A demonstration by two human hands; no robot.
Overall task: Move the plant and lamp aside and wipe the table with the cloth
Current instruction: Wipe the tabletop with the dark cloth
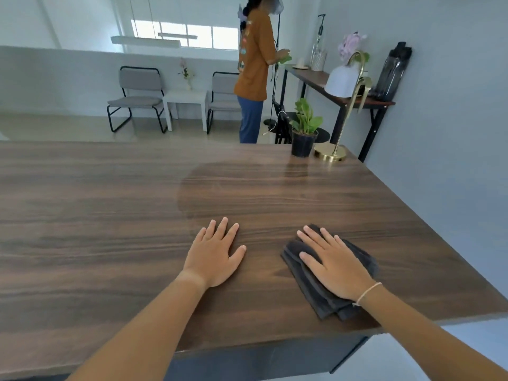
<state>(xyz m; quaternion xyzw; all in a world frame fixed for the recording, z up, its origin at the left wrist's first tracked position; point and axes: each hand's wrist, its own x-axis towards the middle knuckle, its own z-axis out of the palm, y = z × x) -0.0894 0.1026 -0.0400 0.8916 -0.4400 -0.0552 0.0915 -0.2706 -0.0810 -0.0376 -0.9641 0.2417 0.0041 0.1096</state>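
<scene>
A dark wooden table point(110, 215) fills the view. At its far right corner stand a green plant in a black pot point(303, 133) and, right beside it, a brass lamp with a white shade point(341, 111). A folded dark grey cloth point(310, 284) lies near the front right edge. My right hand point(334, 261) lies flat on the cloth, fingers spread, pressing it to the table. To the cloth's left, my left hand point(215, 253) rests flat on the bare wood, holding nothing.
A person in an orange shirt point(254, 64) stands beyond the table by a narrow side table point(354, 99) against the right wall. Two grey chairs point(137, 97) and a small white table point(185, 99) stand at the back. The wall runs close along the table's right edge.
</scene>
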